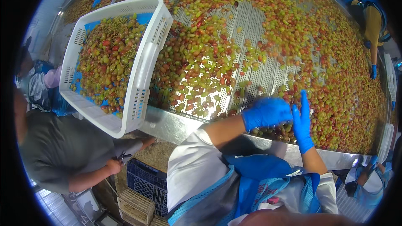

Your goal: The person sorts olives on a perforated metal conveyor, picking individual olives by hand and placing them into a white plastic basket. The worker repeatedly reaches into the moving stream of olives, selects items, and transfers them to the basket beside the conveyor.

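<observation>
My left hand (268, 113), in a blue glove, is above the near edge of a perforated metal sorting table (248, 18). Its fingers are bent and blurred, so whether it holds anything does not show. Beside it, my right hand (302, 124), gloved the same way, is raised with its fingers pointing up and no object visible in it. The fingertips of the two hands are close together; I cannot tell if they touch. Loose red and green grapes (336, 113) cover much of the table around and beneath both hands.
A white plastic crate (146, 66), lined in blue and holding grapes and stems (106, 53), is at the left edge. A person in a dark shirt (69, 150) is close by. Stacked crates (147, 179) are below. Other gloved workers' hands (373, 72) reach over the table.
</observation>
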Available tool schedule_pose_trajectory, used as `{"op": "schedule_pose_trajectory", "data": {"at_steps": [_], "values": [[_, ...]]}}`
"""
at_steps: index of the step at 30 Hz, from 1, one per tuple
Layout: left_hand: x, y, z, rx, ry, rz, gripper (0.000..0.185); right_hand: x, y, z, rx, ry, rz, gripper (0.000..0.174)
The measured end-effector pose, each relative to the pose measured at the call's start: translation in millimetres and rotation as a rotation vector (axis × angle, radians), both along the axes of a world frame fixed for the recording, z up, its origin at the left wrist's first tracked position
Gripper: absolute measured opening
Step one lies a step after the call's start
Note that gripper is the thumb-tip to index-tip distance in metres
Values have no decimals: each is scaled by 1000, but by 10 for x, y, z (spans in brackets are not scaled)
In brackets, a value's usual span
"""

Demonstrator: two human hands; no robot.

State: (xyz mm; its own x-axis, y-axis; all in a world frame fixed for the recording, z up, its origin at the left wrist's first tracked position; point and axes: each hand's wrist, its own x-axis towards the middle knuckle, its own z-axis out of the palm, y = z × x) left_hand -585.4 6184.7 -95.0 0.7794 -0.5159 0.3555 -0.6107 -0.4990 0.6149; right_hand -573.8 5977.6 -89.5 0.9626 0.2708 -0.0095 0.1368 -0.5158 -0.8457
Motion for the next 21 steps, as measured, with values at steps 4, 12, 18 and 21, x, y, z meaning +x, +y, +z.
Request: {"op": "schedule_pose_trajectory", "data": {"at_steps": [4,12,18,21], "values": [[750,1419,-179,-256,76,922,21,-106,245,-166,-373,-174,390,72],[1389,2725,-682,497,321,1046,24,-105,498,-567,-791,-296,681,78],[1468,2868,-774,565,424,924,26,259,24,-667,-939,-263,369,73],[1378,2841,-574,590,415,781,27,429,-475,-860,-959,-293,-262,70]]}}
